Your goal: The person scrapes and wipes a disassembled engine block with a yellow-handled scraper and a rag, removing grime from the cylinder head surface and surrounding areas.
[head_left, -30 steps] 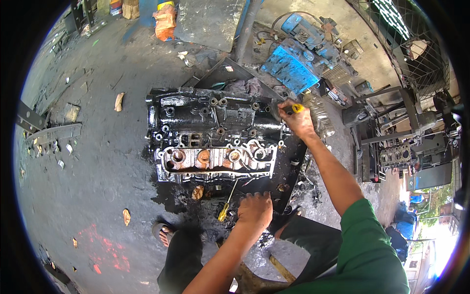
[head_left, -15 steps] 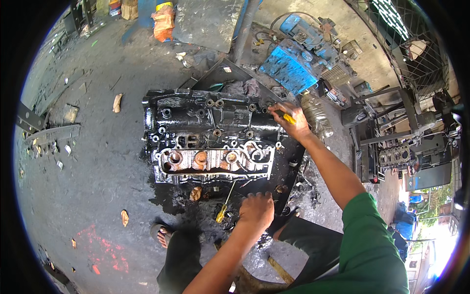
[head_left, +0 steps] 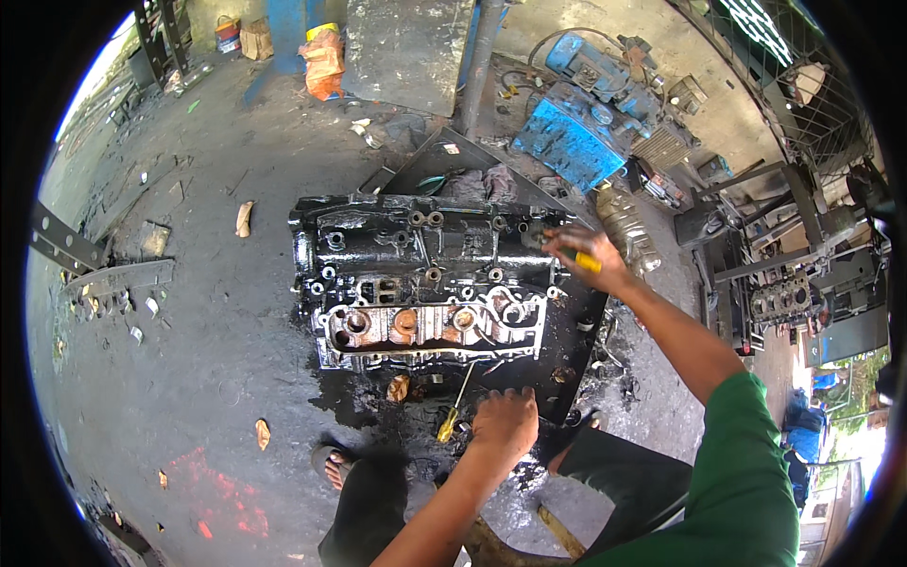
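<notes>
A black, oil-wet engine cover (head_left: 378,250), with a pale rimmed section (head_left: 435,331) of round, rust-brown openings along its near side, lies in front of me. At its far right end my right hand (head_left: 588,253) is closed around a yellow-handled tool (head_left: 588,263); the tool's working end is hard to make out against the dark metal. My left hand (head_left: 506,427) hangs in front of the near edge, apart from the cover, fingers curled in. Whatever it may hold is hidden. A screwdriver (head_left: 452,416) with a yellow handle lies beside it, shaft toward the cover.
Under the cover is a dark sheet or tray (head_left: 567,378) with an oily surface. A clear plastic bottle (head_left: 625,227) lies past my right hand, near a blue machine (head_left: 572,142). Dark cloths (head_left: 482,182) sit behind the cover. My sandalled foot (head_left: 333,463) is at the near left.
The whole view has shifted, so the scene sits slightly lower and to the right. My right hand stays at the cover's right end with its tool, the wrist slightly turned. The left hand remains curled.
</notes>
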`<state>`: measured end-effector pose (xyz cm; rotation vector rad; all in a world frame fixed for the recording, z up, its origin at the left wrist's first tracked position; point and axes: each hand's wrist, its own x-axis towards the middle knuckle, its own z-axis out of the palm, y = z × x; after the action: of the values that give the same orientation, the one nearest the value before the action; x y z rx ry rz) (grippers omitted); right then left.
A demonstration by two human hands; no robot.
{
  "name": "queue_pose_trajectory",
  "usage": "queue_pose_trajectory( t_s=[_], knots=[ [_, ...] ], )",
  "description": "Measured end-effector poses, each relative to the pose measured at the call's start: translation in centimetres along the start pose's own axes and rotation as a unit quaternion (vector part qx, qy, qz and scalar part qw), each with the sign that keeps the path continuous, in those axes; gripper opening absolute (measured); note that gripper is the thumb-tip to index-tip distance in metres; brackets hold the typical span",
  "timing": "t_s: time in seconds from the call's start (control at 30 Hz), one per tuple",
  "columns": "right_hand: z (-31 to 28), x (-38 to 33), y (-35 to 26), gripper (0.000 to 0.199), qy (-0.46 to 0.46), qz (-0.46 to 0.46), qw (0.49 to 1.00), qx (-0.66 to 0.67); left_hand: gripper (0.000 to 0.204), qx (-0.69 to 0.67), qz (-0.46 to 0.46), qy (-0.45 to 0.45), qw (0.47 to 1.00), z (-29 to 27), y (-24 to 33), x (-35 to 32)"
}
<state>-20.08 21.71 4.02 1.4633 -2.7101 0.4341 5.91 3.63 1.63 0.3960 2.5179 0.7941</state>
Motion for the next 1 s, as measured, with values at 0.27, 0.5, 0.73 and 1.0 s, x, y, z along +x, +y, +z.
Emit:
queue_pose_trajectory(
  t_s=[0.27,0.5,0.73,1.0],
  knots=[
    [-0.1,2.0,-0.5,0.056,-0.164,0.033,0.972,-0.168,0.032,0.026,0.003,0.042,0.999,1.8,0.0,1.2],
    [-0.8,5.6,-3.0,0.032,-0.248,0.044,0.943,-0.217,0.031,0.021,0.020,0.067,0.997,2.1,0.4,0.7],
    [-1.2,3.2,-4.8,0.044,-0.242,0.075,0.913,-0.319,0.030,-0.013,-0.006,0.060,0.998,0.7,-0.3,0.0],
    [3.0,1.6,-4.4,0.040,-0.078,0.146,0.974,-0.157,0.033,-0.009,-0.004,0.039,0.999,0.7,-0.9,-0.2]
  ],
)
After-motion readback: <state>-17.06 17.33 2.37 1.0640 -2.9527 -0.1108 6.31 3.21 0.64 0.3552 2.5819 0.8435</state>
